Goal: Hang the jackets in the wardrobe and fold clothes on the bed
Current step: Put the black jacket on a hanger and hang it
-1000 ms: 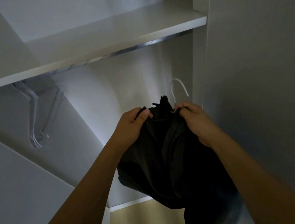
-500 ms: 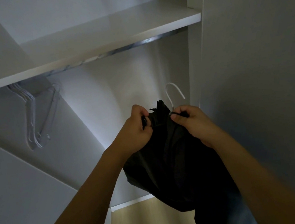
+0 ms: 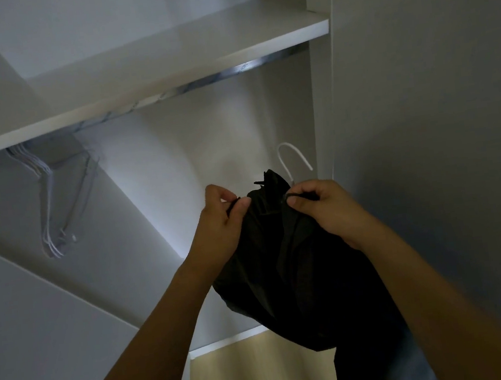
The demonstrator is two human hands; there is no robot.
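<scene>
You hold a black jacket [image 3: 295, 266] up in front of the open wardrobe [image 3: 176, 154], with both arms raised. Your left hand [image 3: 220, 221] grips the jacket's top edge on its left side; the thumb and forefinger are pressed together, pinching a fold of the dark cloth, and the other fingers are curled behind it. Your right hand [image 3: 328, 209] does the same on the right side, its thumb and fingers pinching the fabric near the collar. The rest of the jacket hangs bunched below and between your forearms, its lower end trailing toward the bottom edge of the view.

The white hook of a hanger [image 3: 294, 159] sticks up just behind the collar, between your two hands and nearer the right one. Whether the hanger's shoulders sit inside the jacket cannot be told, since the cloth hides them.

Above, a white shelf [image 3: 165, 55] crosses the wardrobe, and a metal rail [image 3: 229, 72] runs just beneath it. The hook is well below the rail. At the rail's left end a cluster of pale hangers [image 3: 54, 206] dangles, well apart from the jacket. A light wooden floor [image 3: 254, 373] shows below.
</scene>
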